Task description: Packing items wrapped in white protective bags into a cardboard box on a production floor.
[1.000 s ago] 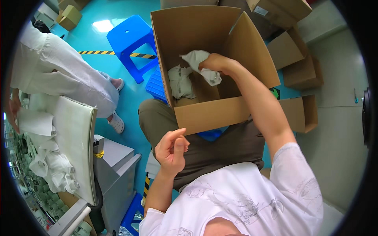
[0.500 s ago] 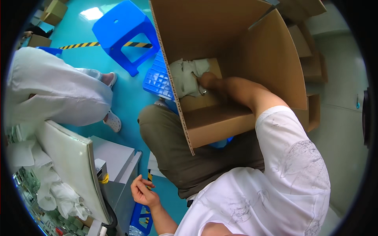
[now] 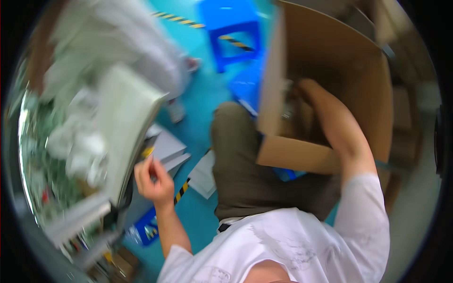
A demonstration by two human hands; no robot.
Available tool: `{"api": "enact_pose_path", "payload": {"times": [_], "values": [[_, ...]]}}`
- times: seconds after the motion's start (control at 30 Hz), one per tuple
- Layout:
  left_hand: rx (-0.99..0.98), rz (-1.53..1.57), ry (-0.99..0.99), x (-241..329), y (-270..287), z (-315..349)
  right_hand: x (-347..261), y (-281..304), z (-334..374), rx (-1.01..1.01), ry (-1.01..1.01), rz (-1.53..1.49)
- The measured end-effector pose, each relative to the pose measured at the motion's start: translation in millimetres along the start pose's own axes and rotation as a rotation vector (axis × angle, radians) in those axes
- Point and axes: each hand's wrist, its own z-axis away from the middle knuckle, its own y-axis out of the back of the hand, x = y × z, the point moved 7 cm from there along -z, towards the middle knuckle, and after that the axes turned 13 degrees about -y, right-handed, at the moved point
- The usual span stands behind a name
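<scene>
Dimly, bare right hand inside a tall brown cardboard box — grip impossible to tell, blurred pale bundle beside it, partly hidden by the box's left wall, bare left hand loosely half-curled.

The box is matt brown cardboard, the stool smooth blue plastic. Along the left edge of the smooth pale board lies crumpled, papery white wrapping. The trousers are matt cloth.

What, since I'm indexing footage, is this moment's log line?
right hand: inside cardboard box, grip blurred | left hand: loosely curled, nothing visible in it | blue stool: left of box
</scene>
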Motion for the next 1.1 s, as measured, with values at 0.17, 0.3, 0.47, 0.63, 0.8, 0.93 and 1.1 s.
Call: {"api": "enact_pose_path", "payload": {"times": [0.17,0.3,0.47,0.63,0.8,0.93,1.1], "values": [[0.231,-0.617,0.040,-31.2,52.4,-46.9,4.8,75.5,248.5,0.133,0.084,-0.345],[0.276,-0.886,0.039,-58.5,82.0,-52.9,10.4,67.3,366.8,0.492,0.167,-0.332],[0.322,-0.483,0.270,-105.6,91.3,-72.0,34.9,10.2,439.5,1.002,0.700,-0.578],[0.156,0.266,0.663,-116.9,65.7,-71.1,53.1,-50.3,456.7,0.766,0.750,-0.780],[0.200,-0.006,0.300,-117.4,51.5,-68.5,68.4,-75.9,468.9,0.762,0.807,-0.856],[0.073,-0.390,0.193,-108.7,23.7,-90.9,65.9,-76.2,479.5,0.928,0.869,-0.791],[-0.232,-0.560,0.305,-141.0,34.2,-89.9,-1.8,-91.9,509.4,0.732,1.272,-0.792]]}}
